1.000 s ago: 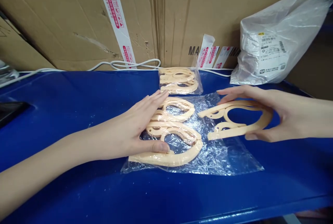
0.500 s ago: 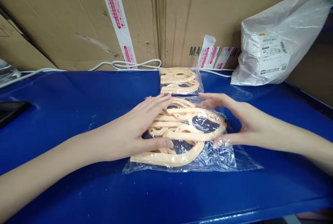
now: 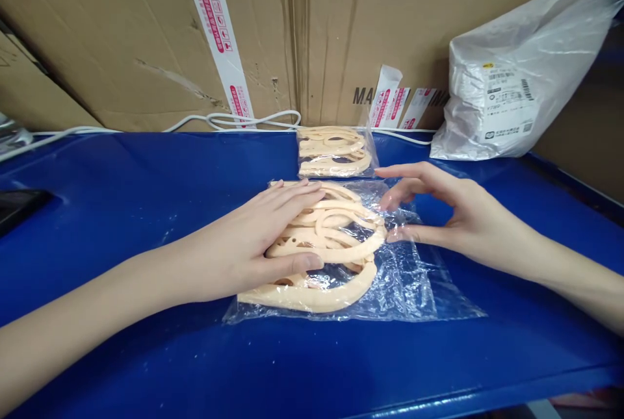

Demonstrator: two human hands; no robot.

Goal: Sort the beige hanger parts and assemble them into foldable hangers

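One cream hanger (image 3: 341,254) shifted left, left grip (image 3: 260,230) splayed flat, right grip (image 3: 472,219) wide

Left hand: the left hand (image 3: 273,230) lies spread over the cream foldable hangers (image 3: 336,299), thumb toward the near side.
Right hand: the right hand (image 3: 453,211) stands with thumb and fingers parted at the hangers' rounded ends; whether it touches them is hard to tell.
Front bag: a crinkled clear plastic bag (image 3: 414,289) lies around the hangers, its loose end spreading rightward.
Rear packet: a clear packet of similar hangers (image 3: 334,151) lies just behind.
Blue tabletop (image 3: 195,354): carries both.
Backdrop: cardboard box (image 3: 146,16), looped white cable (image 3: 258,120), labelled white parcel bag (image 3: 507,81) at right.
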